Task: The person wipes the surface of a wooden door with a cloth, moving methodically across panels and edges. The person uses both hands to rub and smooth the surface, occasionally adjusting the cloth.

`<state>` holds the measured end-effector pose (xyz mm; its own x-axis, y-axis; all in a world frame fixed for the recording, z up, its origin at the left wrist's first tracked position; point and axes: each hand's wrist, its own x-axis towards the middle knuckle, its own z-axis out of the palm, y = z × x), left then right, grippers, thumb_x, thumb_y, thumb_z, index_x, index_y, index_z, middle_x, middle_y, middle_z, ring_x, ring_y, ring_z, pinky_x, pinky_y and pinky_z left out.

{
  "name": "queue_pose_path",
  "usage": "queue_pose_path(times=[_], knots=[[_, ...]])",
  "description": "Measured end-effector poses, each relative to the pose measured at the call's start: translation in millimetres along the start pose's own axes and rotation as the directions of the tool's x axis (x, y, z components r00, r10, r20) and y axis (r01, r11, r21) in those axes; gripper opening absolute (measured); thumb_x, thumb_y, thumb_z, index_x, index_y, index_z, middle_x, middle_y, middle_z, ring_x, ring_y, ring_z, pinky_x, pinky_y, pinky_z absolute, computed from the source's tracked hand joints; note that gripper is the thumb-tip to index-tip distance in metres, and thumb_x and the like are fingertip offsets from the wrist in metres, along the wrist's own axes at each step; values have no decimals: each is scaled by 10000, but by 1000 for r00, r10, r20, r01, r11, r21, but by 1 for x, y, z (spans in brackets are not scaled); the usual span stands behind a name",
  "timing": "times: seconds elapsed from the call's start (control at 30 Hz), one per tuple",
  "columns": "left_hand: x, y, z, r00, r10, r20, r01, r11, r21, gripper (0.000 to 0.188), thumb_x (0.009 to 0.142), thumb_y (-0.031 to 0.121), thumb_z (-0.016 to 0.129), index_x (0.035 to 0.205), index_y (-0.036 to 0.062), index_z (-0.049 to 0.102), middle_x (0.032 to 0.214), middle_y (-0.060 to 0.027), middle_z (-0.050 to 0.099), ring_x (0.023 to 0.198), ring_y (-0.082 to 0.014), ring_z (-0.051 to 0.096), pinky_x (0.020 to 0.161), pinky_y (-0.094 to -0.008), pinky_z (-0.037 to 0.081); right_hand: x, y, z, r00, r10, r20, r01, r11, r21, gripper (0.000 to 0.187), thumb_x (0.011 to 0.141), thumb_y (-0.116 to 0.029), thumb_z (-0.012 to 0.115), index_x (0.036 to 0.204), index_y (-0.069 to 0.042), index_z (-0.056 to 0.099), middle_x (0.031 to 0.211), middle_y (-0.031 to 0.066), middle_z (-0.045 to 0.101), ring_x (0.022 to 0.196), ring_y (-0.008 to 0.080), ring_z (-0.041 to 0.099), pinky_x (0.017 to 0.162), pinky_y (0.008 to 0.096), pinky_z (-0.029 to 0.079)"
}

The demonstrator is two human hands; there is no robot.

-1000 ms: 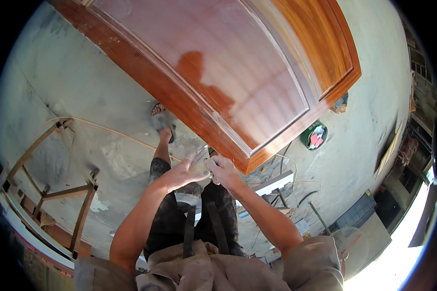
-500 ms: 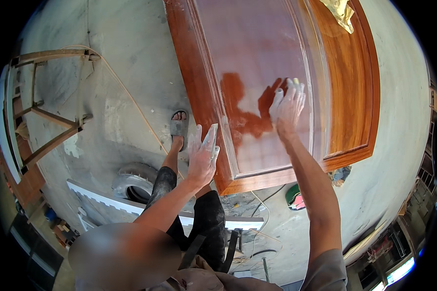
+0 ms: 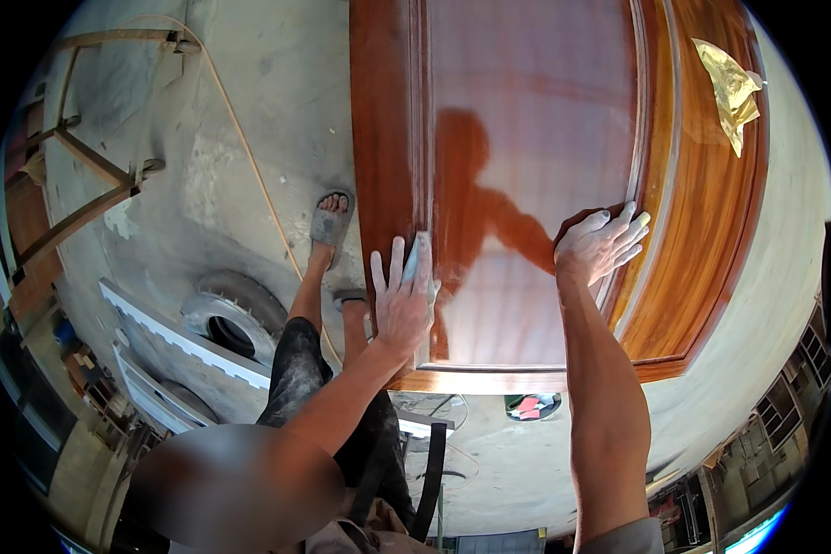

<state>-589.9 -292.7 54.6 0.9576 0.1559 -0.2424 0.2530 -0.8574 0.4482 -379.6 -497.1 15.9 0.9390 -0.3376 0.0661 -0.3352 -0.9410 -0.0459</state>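
A large reddish-brown wooden door [image 3: 381, 120] lies in front of me, its centre panel hazy with pale dust. My left hand [image 3: 403, 309], whitened with dust, rests on the near left frame beside the raised moulding. Between its straight fingers shows a thin pale-blue piece [image 3: 410, 262]; its kind is unclear. At the right moulding, my right hand [image 3: 603, 247] lies with fingers spread, touching the panel edge and holding nothing visible. One of its fingertips has a yellowish covering.
A crumpled gold sheet [image 3: 731, 92] lies on the door's right side. Left on the concrete floor are a tyre [image 3: 235, 319], a notched white strip [image 3: 180, 337], a hose [image 3: 249, 157] and a wooden frame [image 3: 92, 157]. A round container [image 3: 533, 406] stands below the door's near end.
My right hand has moved right and nearer, from above the centre panel to the right moulding. My left hand has settled onto the left frame. The view has shifted.
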Motion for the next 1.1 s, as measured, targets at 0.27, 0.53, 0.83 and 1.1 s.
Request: queue_pose_path(times=[0.27, 0.53, 0.83, 1.1], knots=[[-53, 13, 1, 987, -78, 143, 97, 987, -129, 794, 984, 154, 653, 1653, 15, 250, 1631, -178, 436, 1540, -457, 309, 1252, -677, 149, 3, 1, 0, 1000, 10, 22, -9, 999, -51, 611, 1065, -329, 399, 1631, -115, 314, 1737, 161, 216, 1627, 308, 136, 1345, 470, 76], [-7, 4, -12, 996, -28, 83, 31, 999, -36, 894, 922, 184, 735, 1645, -19, 249, 1666, -192, 376, 1545, -418, 322, 1265, -647, 157, 1, -4, -1, 1000, 4, 22, -4, 1000, -3, 614, 1062, -310, 412, 1636, -114, 314, 1733, 180, 222, 1624, 328, 140, 1342, 480, 71], [137, -19, -53, 988, 93, -120, -67, 976, 208, 720, 995, 202, 658, 1602, -28, 348, 1574, -190, 498, 1514, -394, 375, 1242, -636, 237, 0, -3, 0, 999, -22, 26, 22, 1000, -8, 620, 1057, -309, 413, 1636, -112, 317, 1739, 168, 207, 1626, 326, 131, 1343, 481, 70], [6, -14, -26, 981, 113, 157, -128, 988, 84, 747, 967, 251, 687, 1589, -32, 384, 1630, -206, 423, 1554, -356, 324, 1260, -603, 248, 6, -4, 0, 1000, 11, 17, -11, 1000, -8, 615, 1058, -303, 402, 1633, -100, 323, 1741, 156, 203, 1627, 315, 126, 1344, 479, 73]])
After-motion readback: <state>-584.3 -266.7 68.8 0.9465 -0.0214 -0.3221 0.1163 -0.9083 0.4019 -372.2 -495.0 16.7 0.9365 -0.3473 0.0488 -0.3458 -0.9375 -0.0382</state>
